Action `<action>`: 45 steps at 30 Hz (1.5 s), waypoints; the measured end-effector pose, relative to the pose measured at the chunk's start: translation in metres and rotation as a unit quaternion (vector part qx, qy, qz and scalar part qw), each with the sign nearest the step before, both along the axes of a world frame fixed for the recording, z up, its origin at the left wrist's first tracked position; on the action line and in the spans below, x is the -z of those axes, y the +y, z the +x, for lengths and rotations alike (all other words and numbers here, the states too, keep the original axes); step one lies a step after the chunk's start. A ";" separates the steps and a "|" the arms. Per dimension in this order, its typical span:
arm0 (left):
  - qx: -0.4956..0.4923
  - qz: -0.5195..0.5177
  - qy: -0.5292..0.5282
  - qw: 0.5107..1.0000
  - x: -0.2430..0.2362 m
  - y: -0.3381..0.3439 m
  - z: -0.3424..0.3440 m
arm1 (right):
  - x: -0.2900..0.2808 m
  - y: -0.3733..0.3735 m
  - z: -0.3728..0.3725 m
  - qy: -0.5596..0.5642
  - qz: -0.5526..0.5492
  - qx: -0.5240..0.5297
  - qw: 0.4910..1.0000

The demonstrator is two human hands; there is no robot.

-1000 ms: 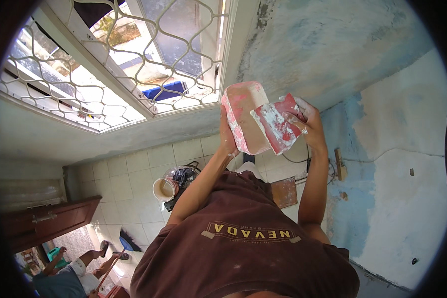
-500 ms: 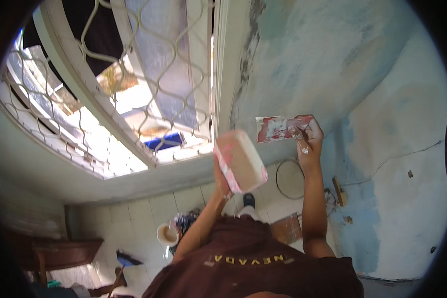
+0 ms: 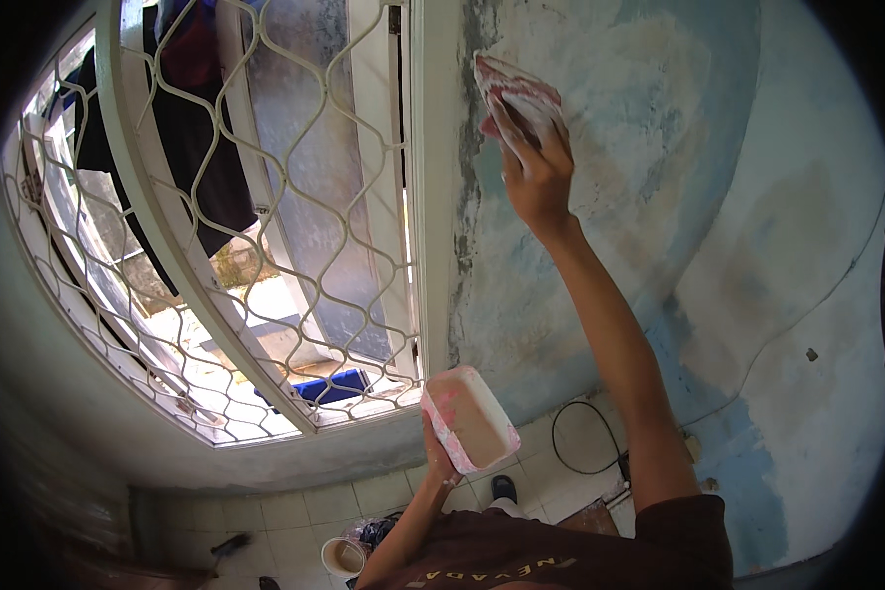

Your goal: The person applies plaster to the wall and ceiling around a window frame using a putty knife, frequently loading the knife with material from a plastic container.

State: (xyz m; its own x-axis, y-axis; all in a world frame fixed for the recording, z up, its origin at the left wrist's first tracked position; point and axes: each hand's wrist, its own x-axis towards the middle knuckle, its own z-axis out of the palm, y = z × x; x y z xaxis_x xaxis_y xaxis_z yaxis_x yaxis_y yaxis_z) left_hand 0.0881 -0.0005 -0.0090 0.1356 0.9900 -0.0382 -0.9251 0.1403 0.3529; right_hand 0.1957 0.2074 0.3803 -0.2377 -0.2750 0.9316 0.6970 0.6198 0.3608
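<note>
In my left hand (image 3: 439,454) is a white rectangular plastic tub (image 3: 478,418), smeared with pink and holding a beige, putty-like layer. My fingers wrap round its left side, and it hangs near the window's lower right corner. My right hand (image 3: 541,175) reaches up to the wall (image 3: 615,167), gripping a flat red putty spreader (image 3: 517,81) coated with whitish paste. The spreader lies at or against the wall, close to the dark, rough strip beside the window frame; exact contact is hard to make out.
A window with a wavy cream grille (image 3: 285,177) fills the left. Below, a bucket (image 3: 344,558) stands on the tiled floor beside a dark bundle. A black cable loop (image 3: 558,447) lies near the wall's foot, and a thin wire (image 3: 757,349) runs along the right wall.
My right hand has swung up and left with the spreader, from in front of the lower wall to high beside the window frame. The tub appears lower in view, as the view has tilted up.
</note>
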 end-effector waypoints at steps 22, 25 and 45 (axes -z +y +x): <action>-0.011 -0.015 -0.013 1.000 0.008 0.001 -0.003 | -0.057 0.031 0.015 -0.019 -0.006 -0.017 1.000; -0.008 -0.016 -0.016 1.000 0.009 -0.001 -0.003 | -0.048 0.045 0.017 -0.084 -0.022 0.027 0.996; 0.046 -0.013 -0.010 0.999 0.017 -0.002 0.005 | -0.004 0.009 -0.065 0.010 -0.083 0.112 0.990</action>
State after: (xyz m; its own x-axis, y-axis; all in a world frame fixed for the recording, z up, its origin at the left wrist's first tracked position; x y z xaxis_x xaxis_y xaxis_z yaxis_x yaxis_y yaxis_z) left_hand 0.0935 -0.0027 -0.0258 0.2268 0.9721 -0.0599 -0.9149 0.2337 0.3291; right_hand 0.1304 0.2161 0.3840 -0.2566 -0.0610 0.9646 0.8292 0.4989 0.2521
